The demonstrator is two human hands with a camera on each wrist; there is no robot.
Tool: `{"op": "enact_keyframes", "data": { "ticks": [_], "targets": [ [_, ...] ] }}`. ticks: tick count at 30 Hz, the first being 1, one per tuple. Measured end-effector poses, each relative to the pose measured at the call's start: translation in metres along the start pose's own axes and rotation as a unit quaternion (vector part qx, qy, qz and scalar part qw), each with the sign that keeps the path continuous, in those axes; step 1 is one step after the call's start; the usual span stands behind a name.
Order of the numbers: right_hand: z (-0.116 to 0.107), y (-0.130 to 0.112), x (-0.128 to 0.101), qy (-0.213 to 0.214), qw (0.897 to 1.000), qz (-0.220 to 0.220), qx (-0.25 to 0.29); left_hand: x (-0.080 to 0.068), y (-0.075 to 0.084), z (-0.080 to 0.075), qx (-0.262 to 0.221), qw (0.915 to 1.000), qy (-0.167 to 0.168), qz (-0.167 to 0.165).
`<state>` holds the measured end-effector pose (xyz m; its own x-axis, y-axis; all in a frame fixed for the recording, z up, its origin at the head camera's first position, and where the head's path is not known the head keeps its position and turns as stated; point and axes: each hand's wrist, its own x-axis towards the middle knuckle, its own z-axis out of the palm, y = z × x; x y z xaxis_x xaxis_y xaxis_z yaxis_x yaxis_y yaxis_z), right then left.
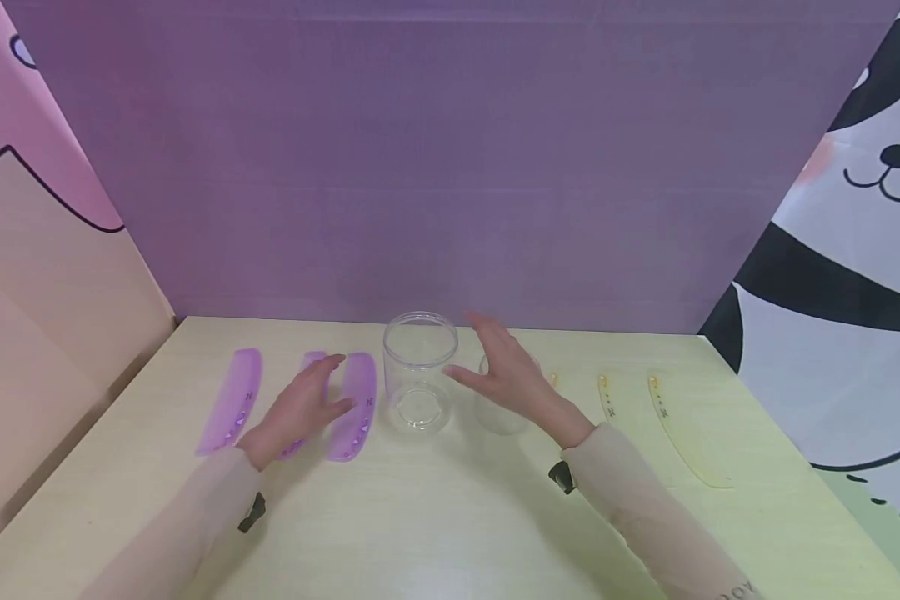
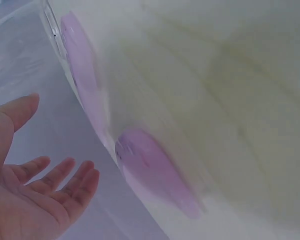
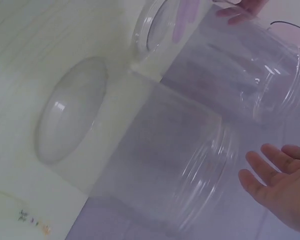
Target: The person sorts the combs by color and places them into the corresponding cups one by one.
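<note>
Right of the clear jar (image 1: 420,372) — see-through to its base — stands a second jar (image 1: 498,418). Loose-fingered, left hand (image 1: 303,410) and right hand (image 1: 513,377) flank the first, apart; purple combs (image 1: 355,402) left, yellow combs (image 1: 659,405) right.

Central jar (image 1: 420,375), mid-frame in the head view: is showing clear, smooth, glossy plastic. Second jar (image 3: 162,145), middle of the right-wrist frame: is showing similar plastic and catching bright, streaked highlights. Purple combs (image 1: 228,404), left of centre: are looking translucent, plastic and smooth. Yellow combs (image 1: 662,412), right: are looking like clear plastic. Table (image 1: 420,533), lower frame: is presenting a smooth, wood-look top. Backdrop (image 1: 450,167), upper frame: is looking like matt, faintly creased cloth. Sleeves (image 1: 633,500), bottom: are looking like matt cloth.
</note>
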<state>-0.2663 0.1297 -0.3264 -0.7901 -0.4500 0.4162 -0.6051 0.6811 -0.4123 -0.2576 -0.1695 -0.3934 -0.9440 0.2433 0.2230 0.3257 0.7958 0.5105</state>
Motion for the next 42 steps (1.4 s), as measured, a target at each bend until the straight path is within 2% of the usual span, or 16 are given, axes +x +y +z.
{"op": "enact_keyframes", "data": {
  "ticks": [6,10,20,31,38,42],
  "targets": [
    [0.008,-0.007,0.005,0.001,0.998,0.016,0.057,0.01,0.004,0.007,-0.025,0.9994,-0.017,-0.015],
    [0.013,-0.01,0.008,0.005,0.996,0.023,0.09,0.017,0.007,0.011,-0.019,0.999,-0.026,-0.032],
    [0.025,-0.008,0.009,0.002,0.986,0.047,0.162,0.026,0.006,0.021,-0.013,0.9975,-0.023,-0.065],
    [0.035,-0.006,0.006,0.013,0.978,0.054,0.2,0.031,0.003,0.024,-0.023,0.9948,-0.035,-0.093],
    [0.043,-0.006,0.002,0.015,0.969,0.09,0.229,0.032,0.006,0.026,-0.032,0.9917,-0.044,-0.117],
    [0.048,-0.005,0.0,0.02,0.965,0.097,0.243,0.032,0.007,0.027,-0.035,0.9905,-0.042,-0.126]
  ]
}}
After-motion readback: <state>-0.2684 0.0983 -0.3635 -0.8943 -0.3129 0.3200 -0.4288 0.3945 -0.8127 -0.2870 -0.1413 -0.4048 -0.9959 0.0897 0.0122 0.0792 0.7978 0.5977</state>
